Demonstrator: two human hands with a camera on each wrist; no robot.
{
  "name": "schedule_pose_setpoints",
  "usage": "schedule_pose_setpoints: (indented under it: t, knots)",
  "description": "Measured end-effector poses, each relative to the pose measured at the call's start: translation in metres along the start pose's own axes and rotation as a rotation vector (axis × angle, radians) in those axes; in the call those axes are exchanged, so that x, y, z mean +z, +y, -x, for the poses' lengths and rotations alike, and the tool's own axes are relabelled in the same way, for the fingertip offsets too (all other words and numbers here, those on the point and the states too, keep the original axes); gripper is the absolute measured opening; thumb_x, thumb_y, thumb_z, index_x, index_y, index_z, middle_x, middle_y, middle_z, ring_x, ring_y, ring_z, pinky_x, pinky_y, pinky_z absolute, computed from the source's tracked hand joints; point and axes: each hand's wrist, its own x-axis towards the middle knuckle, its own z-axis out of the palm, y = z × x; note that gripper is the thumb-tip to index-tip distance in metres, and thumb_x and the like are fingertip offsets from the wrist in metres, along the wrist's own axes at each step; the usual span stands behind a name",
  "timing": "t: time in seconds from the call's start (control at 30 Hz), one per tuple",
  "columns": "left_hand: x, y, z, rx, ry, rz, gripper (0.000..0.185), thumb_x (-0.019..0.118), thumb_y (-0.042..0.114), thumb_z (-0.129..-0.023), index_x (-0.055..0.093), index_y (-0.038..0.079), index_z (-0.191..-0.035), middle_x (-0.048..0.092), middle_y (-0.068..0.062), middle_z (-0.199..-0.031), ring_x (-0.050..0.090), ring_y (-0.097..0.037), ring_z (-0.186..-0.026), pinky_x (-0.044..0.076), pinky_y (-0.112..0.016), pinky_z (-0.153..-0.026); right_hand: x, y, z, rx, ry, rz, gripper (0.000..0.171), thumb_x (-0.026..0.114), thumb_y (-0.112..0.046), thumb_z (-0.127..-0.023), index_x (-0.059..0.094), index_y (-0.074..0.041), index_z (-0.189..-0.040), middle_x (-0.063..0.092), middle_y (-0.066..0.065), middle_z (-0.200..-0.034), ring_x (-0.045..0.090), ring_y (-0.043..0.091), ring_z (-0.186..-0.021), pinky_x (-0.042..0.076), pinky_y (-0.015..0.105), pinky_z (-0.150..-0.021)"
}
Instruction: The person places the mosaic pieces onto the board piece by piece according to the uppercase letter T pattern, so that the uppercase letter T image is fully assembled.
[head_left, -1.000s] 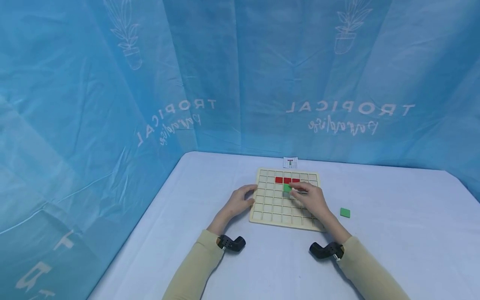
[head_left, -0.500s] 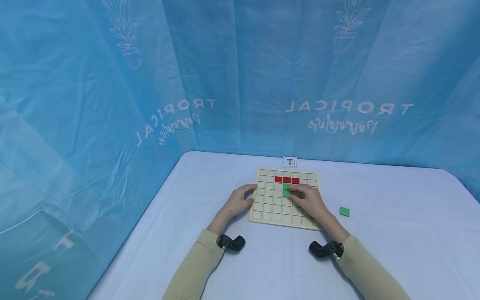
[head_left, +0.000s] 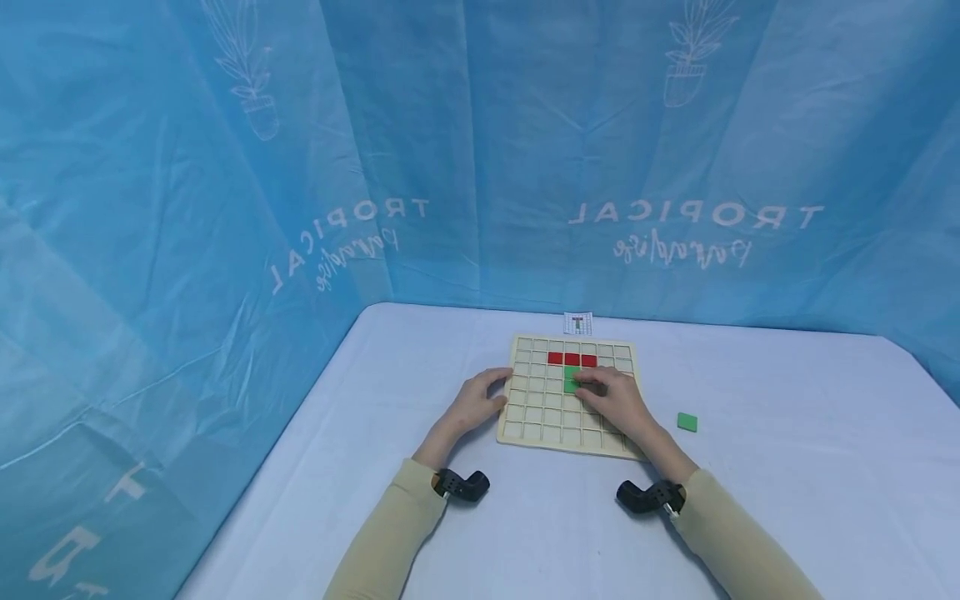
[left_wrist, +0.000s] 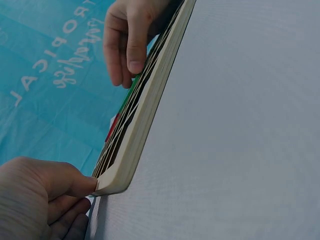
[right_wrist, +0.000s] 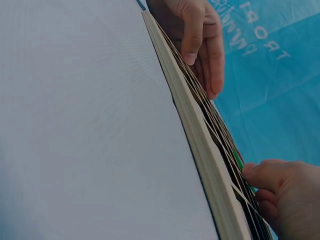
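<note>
— On the table, where does the board sit?

— Grid board lies flat, mid-table. My left hand grips its left edge, fingers curled round the rim; the left wrist view shows the thumb pressed to the corner.

— And the right hand?

— My right hand rests on the board, fingertips on a green tile lying in the cells just below the red row. Fingers are bent over it; I cannot tell whether they pinch it or only press.

— Anything else noted?

— Second green tile lies on the table, right of the board, apart from it. Small card stands behind the board's far edge. Blue curtain all round.
</note>
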Motion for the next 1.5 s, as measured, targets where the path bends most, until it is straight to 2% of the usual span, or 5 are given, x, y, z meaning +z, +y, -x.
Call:
schedule_pose_setpoints:
  t: [0.53,0.73,1.03,1.27,1.5]
  knots:
    - [0.000,0.000,-0.001,-0.014,-0.011,0.007,0.050,0.057,0.006,-0.090,0.046,0.006,-0.139,0.043,-0.009,-0.143,0.033,-0.022,-0.135,0.027,-0.037,-0.112,-0.049,-0.032,-0.007,0.170,-0.040,-0.247,0.041,0.070,-0.025,-0.087,0.062,-0.006,-0.122,0.062,0.013,-0.119,0.057,0.031,-0.110,0.050,0.047,-0.091]
    - [0.001,0.000,-0.001,-0.013,-0.010,0.000,0.050,0.058,0.005,-0.090,0.046,0.006,-0.138,0.044,-0.008,-0.142,0.033,-0.022,-0.135,0.027,-0.036,-0.112,-0.076,0.016,0.013,0.147,-0.007,-0.154,0.046,0.066,-0.039,-0.088,0.059,-0.019,-0.129,0.060,0.002,-0.123,0.055,0.020,-0.113,0.051,0.033,-0.089]
    - [-0.001,-0.001,-0.001,-0.011,-0.007,-0.014,0.050,0.057,0.006,-0.090,0.046,0.007,-0.139,0.044,-0.009,-0.142,0.033,-0.022,-0.135,0.026,-0.035,-0.112,-0.109,0.064,0.065,0.188,0.069,0.085,0.051,0.070,-0.044,-0.083,0.059,-0.020,-0.128,0.061,0.004,-0.123,0.056,0.026,-0.110,0.052,0.048,-0.085]
    - [-0.004,0.000,-0.003,-0.006,-0.012,-0.016,0.049,0.057,0.007,-0.090,0.046,0.007,-0.138,0.044,-0.009,-0.142,0.034,-0.023,-0.135,0.027,-0.037,-0.112,-0.135,0.020,0.093,0.277,0.111,0.039,0.048,0.071,-0.028,-0.086,0.059,-0.001,-0.124,0.060,0.018,-0.122,0.054,0.036,-0.111,0.049,0.047,-0.089]
    - [-0.001,0.000,0.000,0.000,-0.014,-0.001,0.049,0.057,0.007,-0.091,0.046,0.006,-0.139,0.044,-0.010,-0.142,0.034,-0.024,-0.135,0.027,-0.039,-0.112,-0.139,0.031,0.104,0.293,0.061,0.072,0.056,0.067,-0.033,-0.088,0.053,0.003,-0.129,0.054,0.026,-0.125,0.048,0.048,-0.114,0.042,0.062,-0.088]
